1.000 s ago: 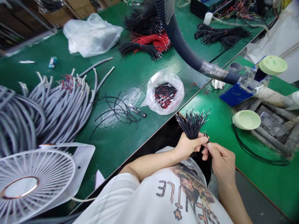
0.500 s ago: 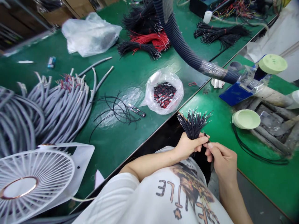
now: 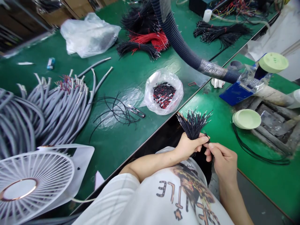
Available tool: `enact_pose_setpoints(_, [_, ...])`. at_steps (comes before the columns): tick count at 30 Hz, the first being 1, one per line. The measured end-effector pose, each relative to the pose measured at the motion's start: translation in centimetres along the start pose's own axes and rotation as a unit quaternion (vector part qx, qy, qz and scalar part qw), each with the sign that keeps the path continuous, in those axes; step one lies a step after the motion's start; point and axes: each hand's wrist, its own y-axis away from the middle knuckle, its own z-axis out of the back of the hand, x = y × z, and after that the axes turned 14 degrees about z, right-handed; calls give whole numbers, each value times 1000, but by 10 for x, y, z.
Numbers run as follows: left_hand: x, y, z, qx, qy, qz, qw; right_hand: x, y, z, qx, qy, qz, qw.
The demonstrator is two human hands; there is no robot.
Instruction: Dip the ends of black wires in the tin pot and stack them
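My left hand [image 3: 189,146] is wrapped round a thick bundle of black wires [image 3: 193,125], whose stripped, silvery ends fan out above the fist. Close against it, my right hand [image 3: 222,156] pinches a few black wires [image 3: 206,136] between thumb and fingers. The two hands nearly touch at the fingertips. Most of the bundle's lower length is hidden behind the left hand and the white shirt. On the green mat to the right, several loose black wires [image 3: 255,151] curve round a pale green cup [image 3: 247,119].
A plastic bag of small black and red pieces [image 3: 164,95] sits beside thread snips [image 3: 136,111]. Grey cables [image 3: 58,112] and a white fan [image 3: 35,184] occupy the left. A ribbed hose [image 3: 187,53] arches across to a blue piece [image 3: 235,93]. Behind lie red wires [image 3: 150,39].
The view has shifted very slightly. Both hands keep their grip and place, with the wire tips at the right hand showing a little differently.
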Motion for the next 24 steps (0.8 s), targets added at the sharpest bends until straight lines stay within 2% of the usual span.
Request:
enact_pose_setpoints(13, [-2,1,-2,-16,-5,1,1000,-6,2,3,9,-6,0,1000])
enact_pose_setpoints(24, [0,1,0,-3,7,-7,1000,-3,0,3,17,2,5,1000])
